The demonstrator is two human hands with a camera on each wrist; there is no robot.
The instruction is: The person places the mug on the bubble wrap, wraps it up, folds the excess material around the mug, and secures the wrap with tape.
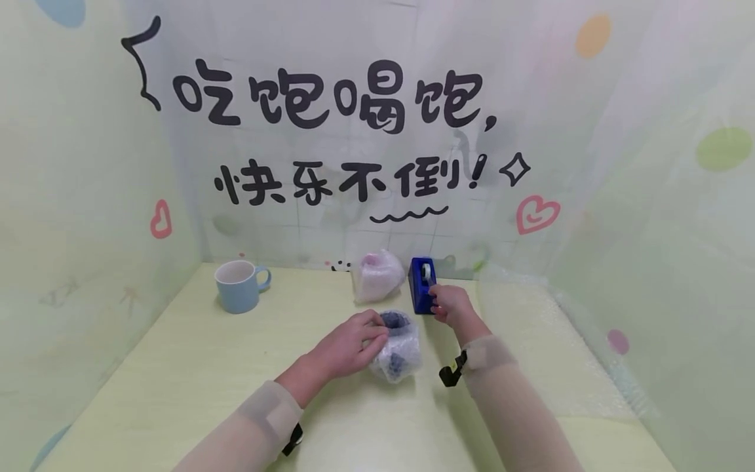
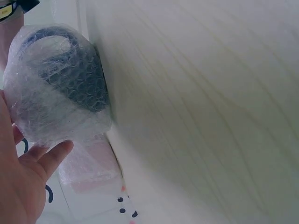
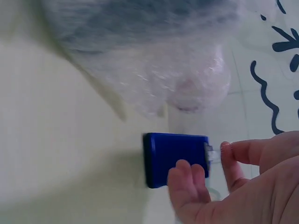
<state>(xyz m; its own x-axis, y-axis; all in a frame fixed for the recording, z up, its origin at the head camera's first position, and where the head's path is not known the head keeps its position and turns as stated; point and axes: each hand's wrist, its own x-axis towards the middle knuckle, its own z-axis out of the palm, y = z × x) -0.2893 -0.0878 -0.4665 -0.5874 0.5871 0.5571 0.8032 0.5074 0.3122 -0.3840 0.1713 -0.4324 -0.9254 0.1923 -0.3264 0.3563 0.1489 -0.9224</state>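
Observation:
A dark blue mug [image 1: 396, 364] wrapped in bubble wrap stands on the table in front of the body. My left hand [image 1: 354, 342] holds it from the left, its fingers at the top rim. In the left wrist view, dark blue shows through the wrap of the mug [image 2: 77, 77]. My right hand [image 1: 453, 303] is at the blue tape dispenser [image 1: 421, 300], just beyond and to the right of the mug. In the right wrist view, thumb and forefinger pinch the end of the clear tape [image 3: 215, 155], while other fingers overlap the dispenser [image 3: 173, 156].
Another bubble-wrapped item [image 1: 380, 276], with some pink showing, stands at the back by the wall. A light blue mug [image 1: 238, 295] sits at the back left, handle to the right. A clear bubble-wrap sheet [image 1: 566, 354] covers the table's right side.

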